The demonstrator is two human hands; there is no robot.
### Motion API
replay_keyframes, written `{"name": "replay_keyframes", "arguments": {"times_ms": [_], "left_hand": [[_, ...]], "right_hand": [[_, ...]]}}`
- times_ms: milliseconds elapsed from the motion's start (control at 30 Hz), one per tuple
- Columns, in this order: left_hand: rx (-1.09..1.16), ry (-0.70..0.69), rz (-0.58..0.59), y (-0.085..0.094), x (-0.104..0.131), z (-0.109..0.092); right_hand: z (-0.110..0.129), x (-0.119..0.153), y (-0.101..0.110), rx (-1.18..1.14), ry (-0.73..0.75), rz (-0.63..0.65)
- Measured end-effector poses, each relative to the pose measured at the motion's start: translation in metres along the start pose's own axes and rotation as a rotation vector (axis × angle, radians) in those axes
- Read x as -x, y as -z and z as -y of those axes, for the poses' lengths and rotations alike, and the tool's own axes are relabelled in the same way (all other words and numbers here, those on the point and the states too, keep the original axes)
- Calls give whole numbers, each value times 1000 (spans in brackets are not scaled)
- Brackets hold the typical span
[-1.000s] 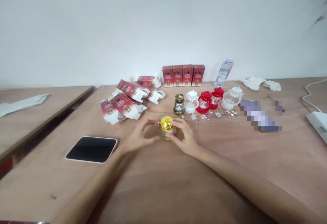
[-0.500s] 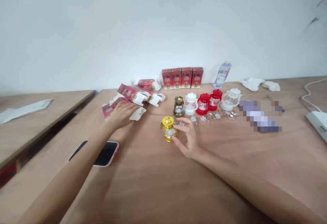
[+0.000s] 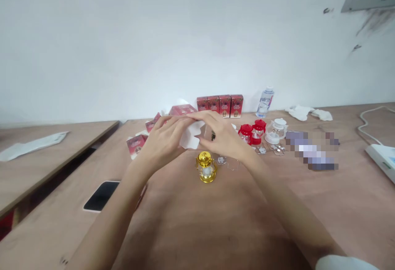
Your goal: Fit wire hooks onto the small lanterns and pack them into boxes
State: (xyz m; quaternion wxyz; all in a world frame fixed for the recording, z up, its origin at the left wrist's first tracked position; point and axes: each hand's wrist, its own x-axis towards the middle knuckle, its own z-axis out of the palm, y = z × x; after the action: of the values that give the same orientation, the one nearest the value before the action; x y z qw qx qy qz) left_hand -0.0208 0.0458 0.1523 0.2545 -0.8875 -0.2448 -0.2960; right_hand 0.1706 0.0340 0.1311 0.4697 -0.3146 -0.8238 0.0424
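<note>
Standing over a brown wooden tabletop (image 3: pixel 191 229) set against a plain white wall (image 3: pixel 154 35), a person works with both hands raised. Left hand (image 3: pixel 165 140) and right hand (image 3: pixel 224 136) are both closed on a white-flapped carton (image 3: pixel 191 135), held above a small gold lantern (image 3: pixel 206 166) that stands on the wood; what is inside the carton is hidden. Four red boxes (image 3: pixel 219 105) stand in a row at the far edge, a water bottle (image 3: pixel 264 102) right of them. Two red lanterns (image 3: pixel 252 132) and, as far as the blur allows, one white one (image 3: pixel 275 130) sit nearby. One phone (image 3: pixel 100 196) lies near left.
</note>
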Motion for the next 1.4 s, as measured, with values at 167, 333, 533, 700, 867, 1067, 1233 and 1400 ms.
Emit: {"name": "replay_keyframes", "arguments": {"times_ms": [167, 333, 533, 700, 867, 1067, 1233, 1400], "left_hand": [[52, -46, -61, -2, -4, -8], [-1, 14, -266, -9, -5, -15], [-46, 29, -224, -31, -3, -19], [-6, 38, -277, -43, 4, -9], [-39, -29, -295, -42, 8, -4], [23, -18, -307, -40, 11, 2], [12, 32, -237, -37, 13, 6], [20, -17, -274, -35, 14, 9]], "right_hand": [[1, 1, 1, 99, -163, -60], [-7, 2, -4, -218, -413, -353], [-9, -1, -8, -481, -548, -271], [-8, -2, 1, -600, -613, -112], [-8, -1, 2, -479, -505, -138], [-4, 1, -4, -27, -135, -451], [-9, 2, 3, 183, -72, -278], [-10, 3, 15, 158, -92, -64]]}}
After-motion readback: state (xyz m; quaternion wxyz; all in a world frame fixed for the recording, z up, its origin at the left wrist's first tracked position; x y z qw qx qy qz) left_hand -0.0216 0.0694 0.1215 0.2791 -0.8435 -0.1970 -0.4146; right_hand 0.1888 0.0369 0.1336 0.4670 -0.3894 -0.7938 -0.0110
